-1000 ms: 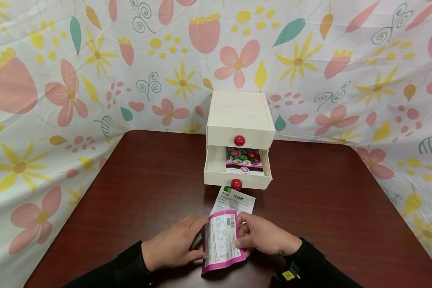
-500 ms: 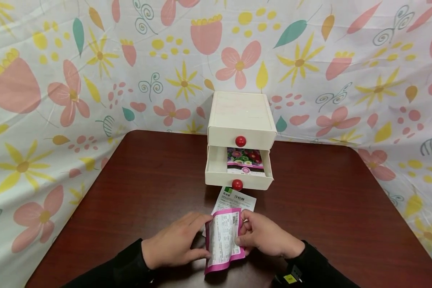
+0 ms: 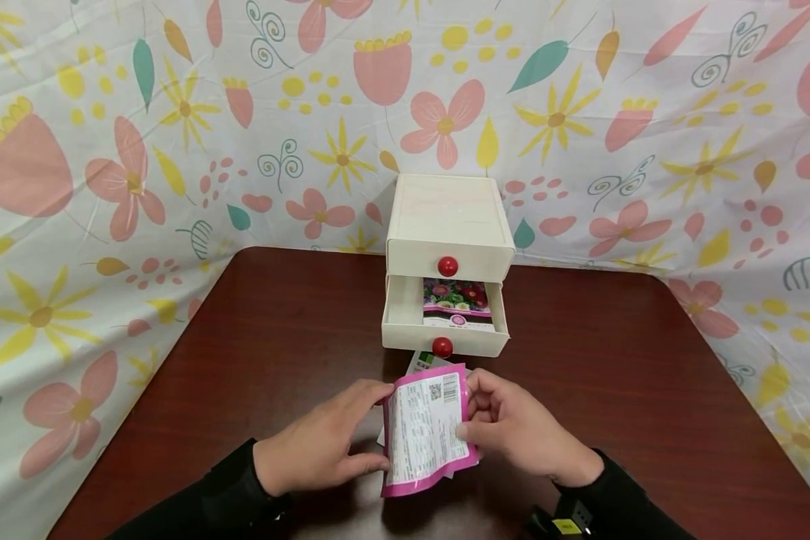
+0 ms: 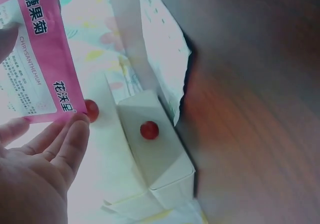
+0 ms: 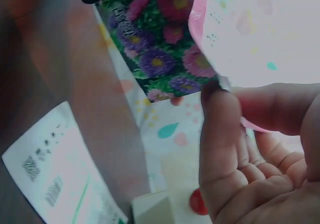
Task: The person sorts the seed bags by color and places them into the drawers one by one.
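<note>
A pink seed packet [image 3: 424,427] with a white printed back stands between my hands, slightly bowed; its label reads CHRYSANTHEMUM in the left wrist view. My right hand [image 3: 520,427] pinches its right edge, thumb on the printed side. Flowers in purple and pink cover the packet's front [image 5: 165,44] in the right wrist view. My left hand [image 3: 320,442] holds the left edge by the fingertips, index finger near the top corner and thumb lower down. Beneath it lies a white and green packet [image 3: 427,361], mostly hidden in the head view.
A cream two-drawer box [image 3: 451,210] with red knobs stands at the back of the dark wooden table [image 3: 277,322]. Its lower drawer [image 3: 405,337] is pulled out, with a flower-printed packet [image 3: 457,300] lying inside. Behind hangs a floral cloth [image 3: 243,112].
The pink packet has risen slightly and its printed back has spread flatter and wider. My right hand has moved up and a little right with its edge; the lower packet is more covered.
</note>
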Tool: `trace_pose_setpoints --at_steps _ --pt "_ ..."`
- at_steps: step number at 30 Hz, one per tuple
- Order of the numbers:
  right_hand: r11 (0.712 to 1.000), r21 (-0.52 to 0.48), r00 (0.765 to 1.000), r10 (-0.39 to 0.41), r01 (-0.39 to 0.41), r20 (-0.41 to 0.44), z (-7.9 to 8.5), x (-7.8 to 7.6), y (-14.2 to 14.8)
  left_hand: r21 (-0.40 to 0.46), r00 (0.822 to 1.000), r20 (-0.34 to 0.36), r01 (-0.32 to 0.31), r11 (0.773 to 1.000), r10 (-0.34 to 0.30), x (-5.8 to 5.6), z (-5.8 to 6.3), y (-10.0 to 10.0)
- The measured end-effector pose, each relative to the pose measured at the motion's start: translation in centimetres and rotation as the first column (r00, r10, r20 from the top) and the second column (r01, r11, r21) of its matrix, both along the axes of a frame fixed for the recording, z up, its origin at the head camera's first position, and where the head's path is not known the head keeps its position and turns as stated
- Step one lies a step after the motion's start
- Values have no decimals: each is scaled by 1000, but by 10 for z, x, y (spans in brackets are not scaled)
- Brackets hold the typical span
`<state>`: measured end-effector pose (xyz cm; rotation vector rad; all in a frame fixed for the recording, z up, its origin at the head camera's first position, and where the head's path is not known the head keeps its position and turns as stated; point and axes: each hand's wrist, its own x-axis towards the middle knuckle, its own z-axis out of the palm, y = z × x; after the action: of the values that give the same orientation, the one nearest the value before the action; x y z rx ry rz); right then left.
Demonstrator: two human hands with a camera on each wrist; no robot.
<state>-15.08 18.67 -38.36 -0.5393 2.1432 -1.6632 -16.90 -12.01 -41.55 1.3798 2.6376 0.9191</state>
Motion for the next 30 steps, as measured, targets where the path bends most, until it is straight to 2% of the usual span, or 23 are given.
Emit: trace_pose_setpoints --at_steps 4,13,21,30 --pt "1000 -24 996 -5 3 -92 9 4 4 -1 1000 -15 -9 1000 9 -1 3 0" --pt "999 -32 977 -38 32 -211 25 13 12 7 999 -41 -24 1000 24 -1 3 1" --pt "998 -53 961 -54 41 -273 38 16 21 8 998 -54 -27 1000 27 -1 0 -2" --pt "993 1 931 -112 120 -346 45 18 25 6 999 -32 -19 1000 19 -5 -2 -2"
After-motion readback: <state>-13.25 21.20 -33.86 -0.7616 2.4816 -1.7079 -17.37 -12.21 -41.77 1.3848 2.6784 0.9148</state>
